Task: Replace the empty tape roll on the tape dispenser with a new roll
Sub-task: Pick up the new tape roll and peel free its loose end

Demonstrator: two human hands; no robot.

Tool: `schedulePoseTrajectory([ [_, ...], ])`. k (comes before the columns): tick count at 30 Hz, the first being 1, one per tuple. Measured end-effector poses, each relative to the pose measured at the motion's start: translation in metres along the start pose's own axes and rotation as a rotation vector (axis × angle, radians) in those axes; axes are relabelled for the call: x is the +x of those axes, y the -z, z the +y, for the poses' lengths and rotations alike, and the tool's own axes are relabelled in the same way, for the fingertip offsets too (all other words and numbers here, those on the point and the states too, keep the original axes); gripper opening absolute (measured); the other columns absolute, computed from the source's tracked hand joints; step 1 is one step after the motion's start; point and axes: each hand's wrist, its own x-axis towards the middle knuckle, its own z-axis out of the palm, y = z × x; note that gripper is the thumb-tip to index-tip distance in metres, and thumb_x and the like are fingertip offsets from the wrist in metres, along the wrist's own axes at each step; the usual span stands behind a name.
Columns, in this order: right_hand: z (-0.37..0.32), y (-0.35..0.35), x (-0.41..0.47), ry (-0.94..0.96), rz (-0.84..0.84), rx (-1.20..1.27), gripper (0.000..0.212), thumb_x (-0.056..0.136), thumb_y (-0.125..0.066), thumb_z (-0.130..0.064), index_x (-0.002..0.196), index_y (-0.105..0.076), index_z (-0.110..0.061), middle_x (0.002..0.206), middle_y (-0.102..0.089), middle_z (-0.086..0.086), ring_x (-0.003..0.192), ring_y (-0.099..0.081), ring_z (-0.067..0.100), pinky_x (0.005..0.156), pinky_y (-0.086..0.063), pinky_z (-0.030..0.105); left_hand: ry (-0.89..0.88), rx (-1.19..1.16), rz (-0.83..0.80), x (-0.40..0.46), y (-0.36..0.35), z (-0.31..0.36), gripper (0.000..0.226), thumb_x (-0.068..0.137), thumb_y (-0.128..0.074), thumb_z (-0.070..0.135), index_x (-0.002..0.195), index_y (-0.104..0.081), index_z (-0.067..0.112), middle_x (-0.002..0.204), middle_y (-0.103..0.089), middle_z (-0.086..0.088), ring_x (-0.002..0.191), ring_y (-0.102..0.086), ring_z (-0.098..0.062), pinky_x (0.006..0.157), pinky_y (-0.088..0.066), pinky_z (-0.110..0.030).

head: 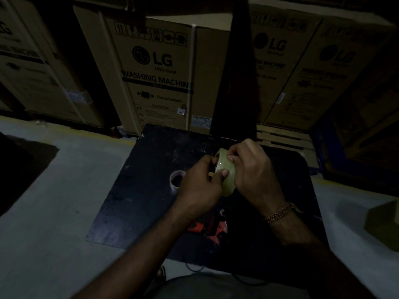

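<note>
Nearest to the camera are the two forearms, coming up from 6 o'clock over a dark board (138,203) that lies on the pale floor (54,244) and serves as the desk. Under the forearms, at about 6 o'clock from the hands, the orange tape dispenser (207,228) lies on this board, partly hidden; I cannot tell if its hub is free.

Both hands meet a little right of the centre of the head view. The right hand (252,175) wraps the new roll (224,169) from 3 o'clock, its fingers (234,157) curled over the top edge and the thumb pressed on the outer face. The left hand (198,184) comes from 8 o'clock, its fingers closed in a pinch on a small pale tab at the roll's surface, probably the tape's free end. The roll is held in the air above the board, tilted. The empty core (177,179) stands on the board at 9 o'clock from the hands, just beside the left knuckles.

I judge that the risks come mostly from the weak light. The tape end may tear narrow or stick back on the roll if it is pulled at an angle. The left wrist could knock the empty core away. Large LG cartons (159,78) stand behind, at 12 o'clock.
</note>
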Motion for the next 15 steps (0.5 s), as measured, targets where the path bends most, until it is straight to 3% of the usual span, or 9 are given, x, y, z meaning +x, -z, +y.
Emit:
schedulePoseTrajectory([
  [4,-0.003,0.006,0.000,-0.048,0.091,0.106,0.006,0.097,-0.065,-0.004,0.095,-0.070,-0.005,0.096,-0.064,0.006,0.090,-0.060,0.019,0.076,-0.046,0.024,-0.072,-0.019,-0.004,-0.001,0.003,0.003,0.018,0.102,-0.065,0.030,0.119,-0.064,0.024,0.103,-0.074,0.008,0.092,-0.072,-0.007,0.080,-0.061,-0.036],
  [9,-0.014,0.015,0.004,-0.368,0.237,0.389,0.019,0.098,-0.071,-0.023,0.116,-0.074,-0.016,0.113,-0.066,-0.002,0.094,-0.067,0.004,0.074,-0.057,0.019,-0.091,-0.238,-0.023,0.003,0.001,0.001,0.023,0.098,-0.067,0.029,0.120,-0.063,0.022,0.110,-0.075,0.006,0.103,-0.073,-0.012,0.086,-0.062,-0.037],
  [13,-0.016,0.023,0.000,-0.476,0.162,0.462,0.026,0.097,-0.072,-0.021,0.124,-0.072,-0.021,0.112,-0.071,0.000,0.096,-0.073,0.011,0.078,-0.065,0.032,-0.141,-0.333,-0.026,0.004,0.001,0.001,0.020,0.099,-0.069,0.012,0.118,-0.062,0.015,0.108,-0.074,0.007,0.103,-0.072,-0.007,0.087,-0.059,-0.029],
  [15,-0.022,0.027,-0.002,-0.501,0.155,0.486,0.026,0.098,-0.072,-0.020,0.123,-0.074,-0.020,0.107,-0.075,-0.006,0.095,-0.075,0.007,0.078,-0.065,0.029,-0.168,-0.347,-0.015,0.004,0.000,0.000,0.020,0.097,-0.071,0.012,0.114,-0.062,0.016,0.107,-0.074,0.006,0.103,-0.072,-0.010,0.089,-0.060,-0.032],
])
